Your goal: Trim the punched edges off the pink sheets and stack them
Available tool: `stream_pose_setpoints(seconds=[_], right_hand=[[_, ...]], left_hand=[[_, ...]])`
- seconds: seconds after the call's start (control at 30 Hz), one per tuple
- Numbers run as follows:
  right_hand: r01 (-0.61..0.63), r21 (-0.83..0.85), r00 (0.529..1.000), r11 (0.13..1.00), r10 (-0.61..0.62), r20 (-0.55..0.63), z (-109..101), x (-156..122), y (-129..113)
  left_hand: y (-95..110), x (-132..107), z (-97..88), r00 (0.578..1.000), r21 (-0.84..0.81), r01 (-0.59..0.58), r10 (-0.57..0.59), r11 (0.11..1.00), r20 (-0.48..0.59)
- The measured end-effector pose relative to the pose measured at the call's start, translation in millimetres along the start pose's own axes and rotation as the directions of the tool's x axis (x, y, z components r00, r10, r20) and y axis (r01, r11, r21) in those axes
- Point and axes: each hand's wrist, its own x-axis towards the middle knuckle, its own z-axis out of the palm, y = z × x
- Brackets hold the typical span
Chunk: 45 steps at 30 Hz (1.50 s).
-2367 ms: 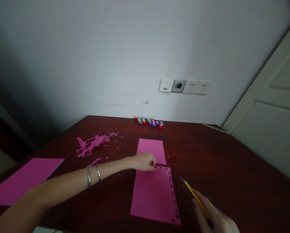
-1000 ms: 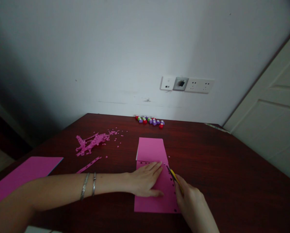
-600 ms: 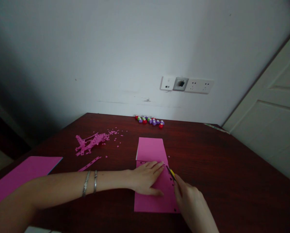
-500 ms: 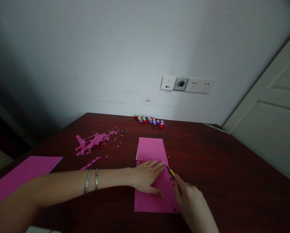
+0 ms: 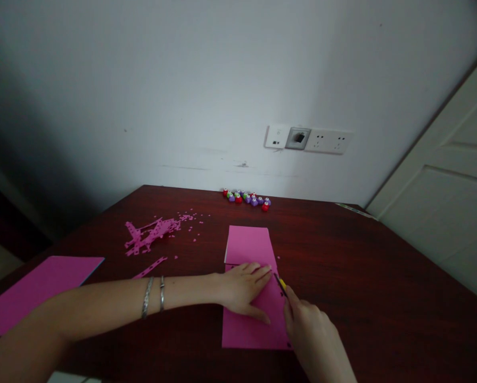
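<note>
My left hand (image 5: 242,290) lies flat with its fingers spread on a pink sheet of paper (image 5: 248,335) that has small dark holes along its right edge. Another pink sheet (image 5: 247,244) shows just beyond the fingertips. In my closed right hand (image 5: 312,327) is a yellow utility knife (image 5: 282,284). Its dark blade points away from me and meets the paper near the right edge, beside my left fingertips. The fingers hide most of the knife's handle.
Punched pink paper scraps (image 5: 153,234) lie to the left, with a loose strip (image 5: 150,267) nearer me. A stack of pink paper (image 5: 42,287) is at the far left. Several small coloured punches (image 5: 246,198) stand against the wall on the dark wooden table (image 5: 362,276).
My right hand and the knife have shifted very slightly left and away from me. My left hand stays pressed on the paper.
</note>
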Motion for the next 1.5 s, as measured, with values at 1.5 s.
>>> stream_pose_setpoints(seconds=[1.5], right_hand=[[-0.006,-0.148,0.987,0.989,-0.018,-0.159,38,-56,6]], left_hand=[[3,2,-1.0,0.999,0.028,0.034,-0.035,0.999,0.015]])
